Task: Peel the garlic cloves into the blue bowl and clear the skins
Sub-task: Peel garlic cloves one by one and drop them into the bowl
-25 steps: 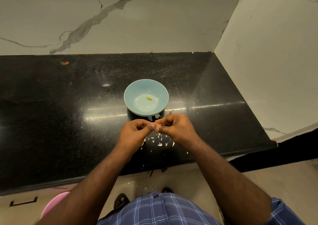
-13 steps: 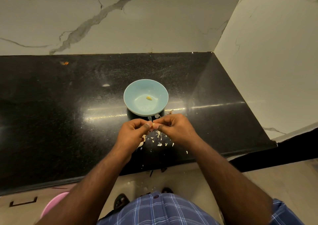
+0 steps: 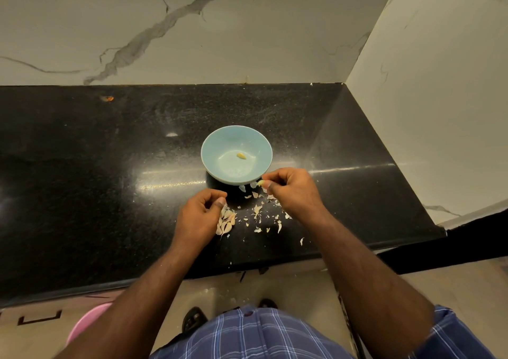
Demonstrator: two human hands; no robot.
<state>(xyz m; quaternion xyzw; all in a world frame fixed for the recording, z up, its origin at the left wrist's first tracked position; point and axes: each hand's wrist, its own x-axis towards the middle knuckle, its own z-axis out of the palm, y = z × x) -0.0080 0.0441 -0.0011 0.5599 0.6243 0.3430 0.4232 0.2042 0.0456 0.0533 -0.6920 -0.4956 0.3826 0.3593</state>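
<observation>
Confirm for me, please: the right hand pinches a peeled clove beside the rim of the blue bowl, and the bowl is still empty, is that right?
Not quite: the blue bowl already holds one peeled clove, as the head view shows. The right hand does pinch a clove beside the rim.

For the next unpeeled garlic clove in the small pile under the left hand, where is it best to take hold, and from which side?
Probably from above: the unpeeled cloves lie flat on the black counter, packed together, so no side is free. Pinch one clove at the pile's outer right edge across its narrow width. The left hand hangs directly over them; the right hand pinches a peeled clove beside the blue bowl.
</observation>
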